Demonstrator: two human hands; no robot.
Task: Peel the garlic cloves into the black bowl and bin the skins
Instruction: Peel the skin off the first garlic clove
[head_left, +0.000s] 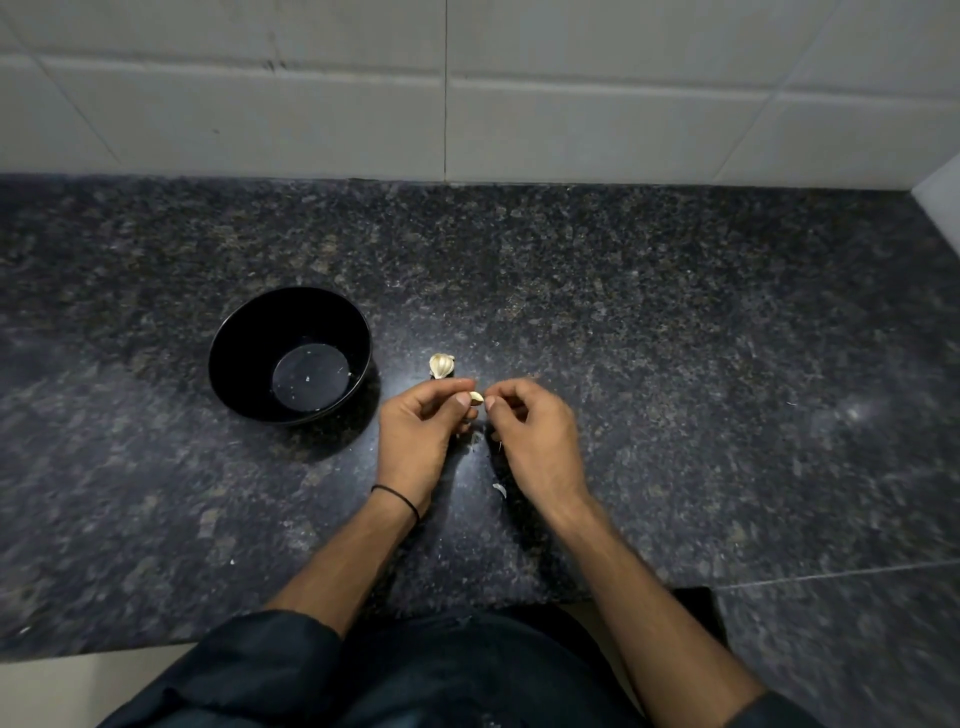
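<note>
Head view shows the left hand (423, 421) pinching a garlic clove (476, 398) between thumb and curled fingers just above the counter (675, 338). The right hand (530, 431), fingers curled in, closes thumb and forefinger at the clove's end, seemingly nipping its skin, though blur leaves that unsure. Little looks done: the black bowl (244, 353) to the left holds only pale specks and no clove I can make out, one skin scrap (500, 489) lies between the wrists, the remaining garlic bulb (441, 365) waits just beyond the left fingers, and no bin is in sight.
</note>
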